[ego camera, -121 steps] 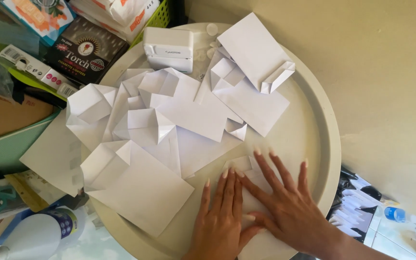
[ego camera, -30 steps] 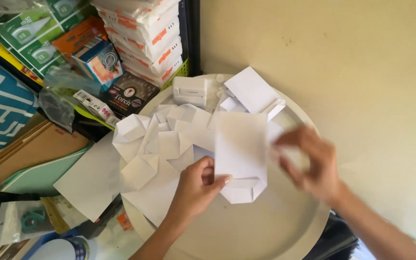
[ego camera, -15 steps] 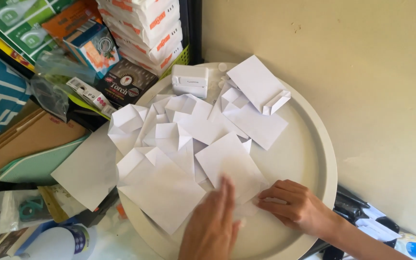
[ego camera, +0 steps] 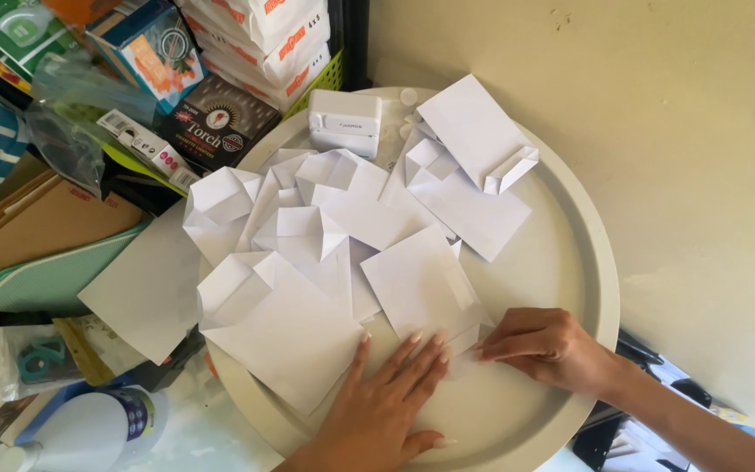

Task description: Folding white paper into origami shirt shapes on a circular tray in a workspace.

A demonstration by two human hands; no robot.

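Folded white paper sheet lies just ahead of both hands, long axis diagonal. Left hand flat, fingers spread, pressing its near edge; right hand pinches the lower-right corner.

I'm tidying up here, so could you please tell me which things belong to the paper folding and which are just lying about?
In use: left hand, right hand, sheet, folded papers, tray.
Lying about: white box, dark box, cartons, folders, bottle.
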